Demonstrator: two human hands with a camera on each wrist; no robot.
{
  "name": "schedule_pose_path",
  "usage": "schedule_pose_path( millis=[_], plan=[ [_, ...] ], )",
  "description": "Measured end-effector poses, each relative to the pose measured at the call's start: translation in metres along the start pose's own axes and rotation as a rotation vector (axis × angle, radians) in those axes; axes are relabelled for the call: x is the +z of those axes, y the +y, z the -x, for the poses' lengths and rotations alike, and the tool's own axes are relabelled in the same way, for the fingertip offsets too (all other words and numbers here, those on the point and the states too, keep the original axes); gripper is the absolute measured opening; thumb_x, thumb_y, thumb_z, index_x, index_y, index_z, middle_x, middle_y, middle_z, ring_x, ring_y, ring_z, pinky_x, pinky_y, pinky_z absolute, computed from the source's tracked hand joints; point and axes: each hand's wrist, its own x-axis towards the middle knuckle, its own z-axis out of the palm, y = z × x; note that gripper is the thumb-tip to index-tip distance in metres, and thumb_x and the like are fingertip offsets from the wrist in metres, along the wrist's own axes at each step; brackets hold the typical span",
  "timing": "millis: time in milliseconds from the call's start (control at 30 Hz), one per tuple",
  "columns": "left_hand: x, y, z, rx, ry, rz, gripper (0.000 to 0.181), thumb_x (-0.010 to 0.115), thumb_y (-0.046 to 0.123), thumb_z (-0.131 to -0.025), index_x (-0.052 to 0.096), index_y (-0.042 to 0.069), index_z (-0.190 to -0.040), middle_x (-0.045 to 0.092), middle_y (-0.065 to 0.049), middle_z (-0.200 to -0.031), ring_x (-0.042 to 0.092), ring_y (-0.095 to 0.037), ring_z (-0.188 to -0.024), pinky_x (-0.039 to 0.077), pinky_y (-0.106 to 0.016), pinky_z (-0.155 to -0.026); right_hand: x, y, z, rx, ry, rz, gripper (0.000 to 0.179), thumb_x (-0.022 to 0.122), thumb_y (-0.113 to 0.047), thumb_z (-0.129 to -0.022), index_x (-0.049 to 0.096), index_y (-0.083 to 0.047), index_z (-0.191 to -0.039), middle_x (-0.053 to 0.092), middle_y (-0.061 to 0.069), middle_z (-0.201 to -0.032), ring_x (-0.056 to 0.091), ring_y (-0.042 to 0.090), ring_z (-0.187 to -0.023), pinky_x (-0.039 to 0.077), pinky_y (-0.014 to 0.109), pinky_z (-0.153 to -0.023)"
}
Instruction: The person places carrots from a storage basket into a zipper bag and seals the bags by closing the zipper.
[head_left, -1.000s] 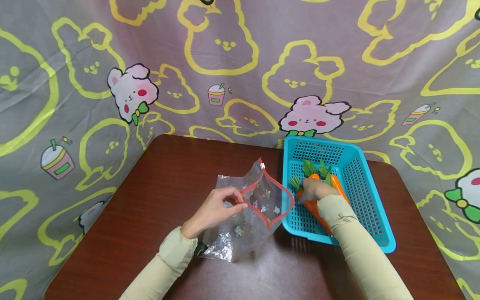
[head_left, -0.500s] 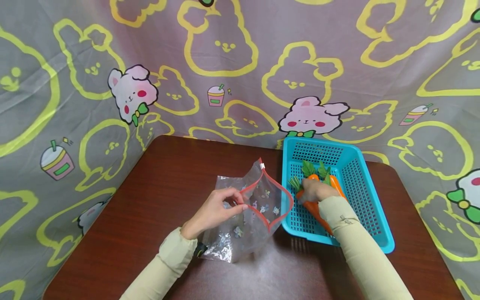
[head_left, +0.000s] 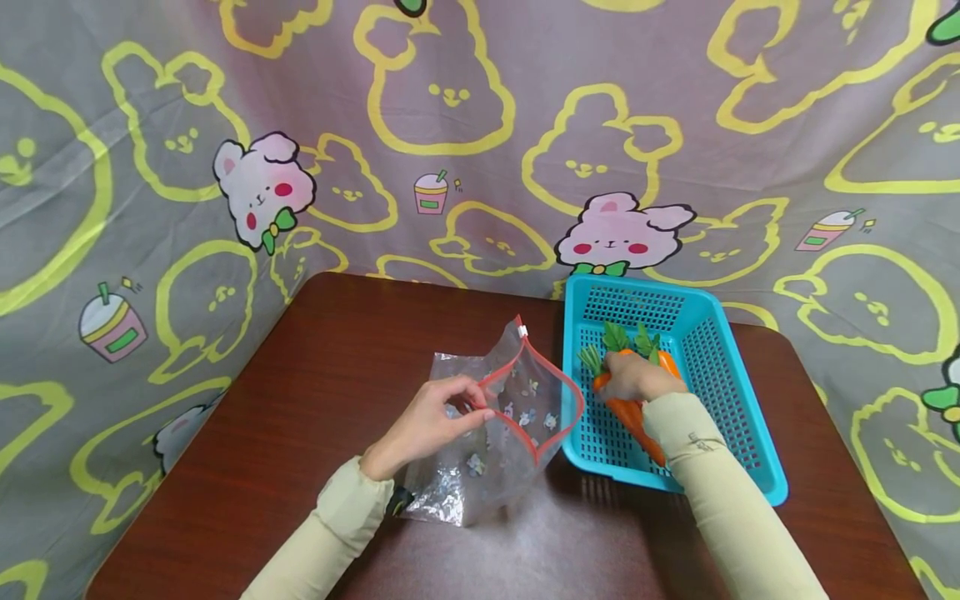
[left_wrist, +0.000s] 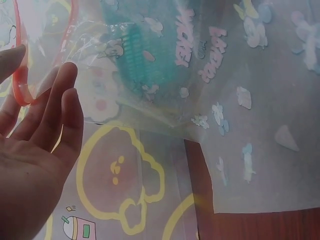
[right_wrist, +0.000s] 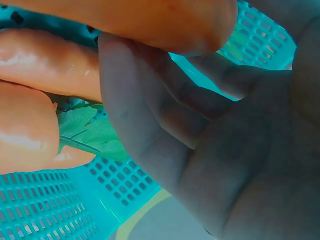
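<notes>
Here, pinching a clear, gaping plastic bag (head_left: 491,479), cartoon-printed and red-rimmed, in the left hand (head_left: 437,415), gripping a tapered, green-topped orange carrot (head_left: 636,427) in the right hand (head_left: 637,380)

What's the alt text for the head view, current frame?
A person's left hand pinches the red-edged, open mouth of a clear zip bag while the right hand grips one of the orange carrots in a turquoise basket. The basket rests on a dark brown table before a cartoon-print cloth.
</notes>
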Motion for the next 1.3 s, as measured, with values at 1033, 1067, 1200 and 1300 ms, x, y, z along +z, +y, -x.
schedule_pose_path(
  millis=[1033,1067,1200,1300],
  plan=[
    [-0.001,0.003,-0.002,-0.020,0.022,0.010,0.015,0.074,0.008,-0.083,0.059,0.010,-0.084,0.074,-0.004,-0.103,0.064,-0.013,-0.089,0.052,-0.033,-0.076,-0.013,0.003,0.006,-0.096,0.172,-0.065,0.051,0.067,-0.031,-0.086,0.045,0.000,-0.120,0.055,0.014,-0.096,0.052,0.027,-0.085,0.045,0.031,-0.063],
    [-0.001,0.003,-0.002,-0.020,0.020,0.012,0.015,0.074,0.008,-0.083,0.059,0.010,-0.084,0.073,-0.004,-0.103,0.064,-0.013,-0.090,0.052,-0.034,-0.076,-0.014,0.002,0.007,-0.095,0.180,-0.072,0.051,0.067,-0.030,-0.086,0.045,0.000,-0.120,0.055,0.014,-0.096,0.052,0.026,-0.084,0.045,0.031,-0.062],
    [-0.001,0.004,-0.003,-0.014,0.016,0.020,0.015,0.074,0.007,-0.083,0.059,0.009,-0.085,0.073,-0.006,-0.104,0.065,-0.014,-0.092,0.053,-0.042,-0.078,-0.016,0.001,0.009,-0.081,0.210,-0.090,0.051,0.067,-0.031,-0.087,0.043,-0.001,-0.119,0.054,0.016,-0.098,0.052,0.027,-0.083,0.045,0.031,-0.062],
    [0.000,0.004,-0.004,-0.010,0.017,0.022,0.015,0.074,0.007,-0.083,0.060,0.008,-0.086,0.073,-0.006,-0.103,0.065,-0.014,-0.092,0.053,-0.042,-0.078,-0.018,0.001,0.012,-0.077,0.220,-0.108,0.054,0.066,-0.032,-0.088,0.039,0.001,-0.122,0.051,0.018,-0.102,0.051,0.028,-0.085,0.045,0.031,-0.063]
  ],
)
